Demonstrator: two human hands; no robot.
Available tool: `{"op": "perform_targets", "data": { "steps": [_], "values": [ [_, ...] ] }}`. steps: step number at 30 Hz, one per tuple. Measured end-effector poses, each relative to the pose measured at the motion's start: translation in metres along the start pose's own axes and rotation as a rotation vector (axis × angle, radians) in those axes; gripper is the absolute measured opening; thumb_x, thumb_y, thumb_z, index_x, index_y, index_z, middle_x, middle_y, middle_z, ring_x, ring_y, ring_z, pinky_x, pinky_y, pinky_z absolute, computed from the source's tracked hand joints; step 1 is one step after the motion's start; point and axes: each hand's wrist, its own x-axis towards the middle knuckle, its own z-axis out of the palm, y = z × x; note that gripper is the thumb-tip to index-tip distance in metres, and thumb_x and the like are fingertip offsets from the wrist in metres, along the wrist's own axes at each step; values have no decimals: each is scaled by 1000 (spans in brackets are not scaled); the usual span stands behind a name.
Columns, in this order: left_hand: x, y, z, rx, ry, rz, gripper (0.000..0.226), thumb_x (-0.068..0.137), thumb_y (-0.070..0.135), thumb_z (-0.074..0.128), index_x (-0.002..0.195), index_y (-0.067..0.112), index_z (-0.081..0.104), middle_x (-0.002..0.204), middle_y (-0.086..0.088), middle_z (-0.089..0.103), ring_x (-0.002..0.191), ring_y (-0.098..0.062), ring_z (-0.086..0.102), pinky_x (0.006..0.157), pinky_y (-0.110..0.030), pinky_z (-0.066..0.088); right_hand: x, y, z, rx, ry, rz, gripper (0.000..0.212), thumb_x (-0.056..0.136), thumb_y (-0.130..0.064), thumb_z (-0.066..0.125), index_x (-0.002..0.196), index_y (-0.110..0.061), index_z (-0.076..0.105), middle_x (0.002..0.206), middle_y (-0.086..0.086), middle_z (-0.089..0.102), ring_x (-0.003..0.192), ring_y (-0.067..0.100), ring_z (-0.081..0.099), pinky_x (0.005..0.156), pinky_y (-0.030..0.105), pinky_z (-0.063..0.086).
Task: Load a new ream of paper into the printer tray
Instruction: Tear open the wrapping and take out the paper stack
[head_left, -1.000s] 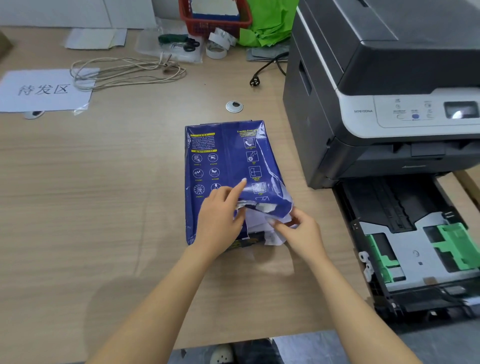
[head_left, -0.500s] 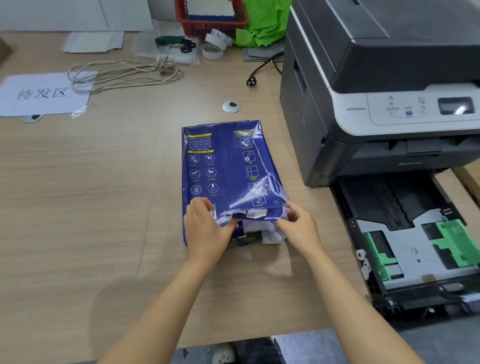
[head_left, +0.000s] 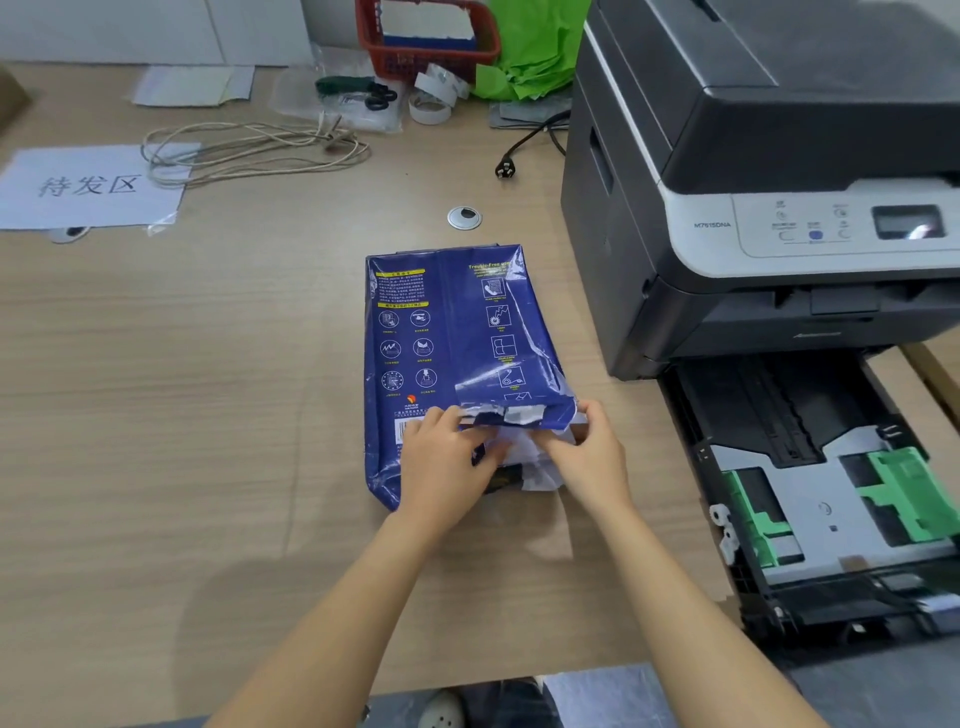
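Observation:
A ream of paper in a dark blue wrapper (head_left: 447, 338) lies flat on the wooden desk, its near end torn so that white sheets (head_left: 537, 467) show. My left hand (head_left: 449, 462) lies over the torn near end, fingers pinching the ragged wrapper flap. My right hand (head_left: 589, 457) grips the same flap at its right corner. To the right stands a grey and black printer (head_left: 753, 182). Its paper tray (head_left: 826, 499) is pulled out, with green guides and no paper in it.
At the back of the desk (head_left: 156, 415) lie a coil of beige cord (head_left: 249, 150), a printed paper sign (head_left: 88, 187), a red basket (head_left: 426, 41), tape rolls (head_left: 431, 98), scissors, green cloth and a loose black plug (head_left: 506, 169). A round metal grommet (head_left: 464, 217) sits behind the ream.
My left hand came down from the raised wrapper flap onto the torn near end. Both hands now pinch the flap's edge closer together; the ream has stayed in place.

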Motion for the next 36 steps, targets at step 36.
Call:
{"op": "perform_targets", "data": {
  "steps": [36],
  "values": [
    [-104,-19,-66,-856,-60,-954,31,87,36,60,77,9,49,74,-7,50,72,-26,51,66,-36,46,-121,38,-55,545,-115,263,33,81,14,41,106,8,61,80,12,64,69,26,60,62,28,49]
  ]
}}
